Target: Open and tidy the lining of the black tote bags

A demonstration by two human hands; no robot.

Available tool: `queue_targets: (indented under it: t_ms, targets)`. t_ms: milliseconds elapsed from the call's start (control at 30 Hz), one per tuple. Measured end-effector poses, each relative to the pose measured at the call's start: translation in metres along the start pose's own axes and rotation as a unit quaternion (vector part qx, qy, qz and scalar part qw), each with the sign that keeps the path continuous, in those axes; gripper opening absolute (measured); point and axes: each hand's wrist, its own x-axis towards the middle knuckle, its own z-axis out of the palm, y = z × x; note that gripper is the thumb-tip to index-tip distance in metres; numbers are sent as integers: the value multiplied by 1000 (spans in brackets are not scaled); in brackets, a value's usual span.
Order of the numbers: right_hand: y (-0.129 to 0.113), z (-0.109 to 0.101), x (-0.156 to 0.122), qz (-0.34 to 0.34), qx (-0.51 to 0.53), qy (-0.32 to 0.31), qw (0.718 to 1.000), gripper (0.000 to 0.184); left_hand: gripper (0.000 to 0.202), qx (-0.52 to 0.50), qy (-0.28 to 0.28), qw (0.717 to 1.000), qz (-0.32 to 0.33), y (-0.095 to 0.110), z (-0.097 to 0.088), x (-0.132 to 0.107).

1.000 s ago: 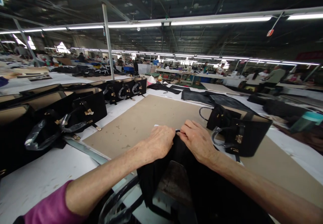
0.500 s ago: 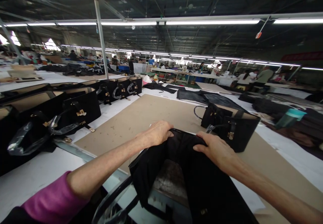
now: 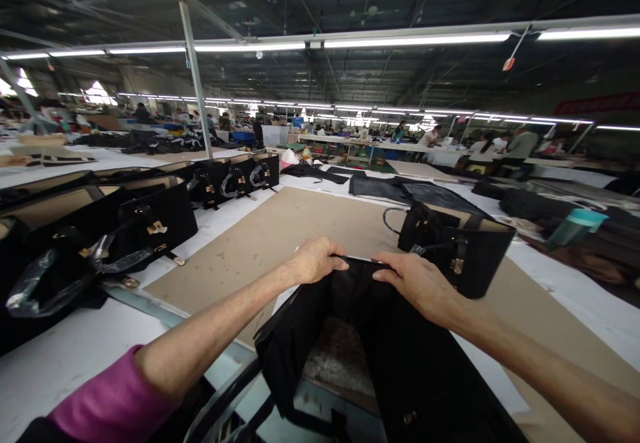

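Note:
In front of me is a black handbag (image 3: 415,356), its dark inside facing me and a worn greyish surface (image 3: 340,356) showing through the middle. My left hand (image 3: 317,260) pinches the bag's far top edge between thumb and fingers. A short way to the right, my right hand (image 3: 413,276) grips the same edge, thumb below and fingers on top. Between the two hands the edge runs nearly straight. Dark looped handles (image 3: 225,396) hang at the bag's lower left. Behind my right hand a finished-looking black handbag (image 3: 480,256) stands upright with a gold clasp.
Several black handbags (image 3: 160,216) with plastic-wrapped handles stand in rows at the left. A brown board (image 3: 280,220) covers the table's middle. Dark fabric pieces (image 3: 435,198) lie beyond it. A teal-lidded bottle (image 3: 575,226) stands at right. People work at far tables.
My right hand has slid left along the bag's edge, closer to my left hand. The edge between them looks straighter. The left hand stays nearly in place.

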Motion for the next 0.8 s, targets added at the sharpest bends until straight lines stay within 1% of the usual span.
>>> queue_targets:
  t_ms: [100, 167, 233, 367, 433, 500, 600, 667, 733, 800]
  targets:
    - [-5, -1, 5, -32, 2, -4, 999, 23, 25, 11, 8, 1000, 12, 1, 0, -2]
    - [-7, -1, 6, -32, -7, -8, 999, 29, 25, 26, 12, 999, 19, 4, -2, -2]
    - [-6, -1, 7, -29, -27, -5, 999, 33, 24, 49, 14, 998, 24, 8, -3, -2]
    - [-3, 1, 7, -59, -81, 10, 995, 33, 22, 81, 13, 996, 34, 15, -4, 0]
    - [-6, 1, 7, -59, -117, 11, 991, 34, 22, 86, 13, 996, 35, 17, -4, -1]
    - [-11, 1, 8, -49, -144, 6, 988, 31, 23, 92, 19, 995, 32, 17, -4, -3]
    - [-20, 0, 9, -50, -158, 0, 986, 20, 24, 99, 31, 994, 42, 16, -4, -4]
    - [-20, 1, 8, -55, -170, -1, 984, 19, 23, 107, 36, 992, 47, 18, -2, -2]
    - [-18, 3, 5, -60, -183, -3, 981, 21, 23, 123, 40, 991, 39, 25, 0, 0]
    - [-19, 6, 5, -78, -181, 15, 980, 20, 21, 135, 38, 989, 38, 34, 1, -3]
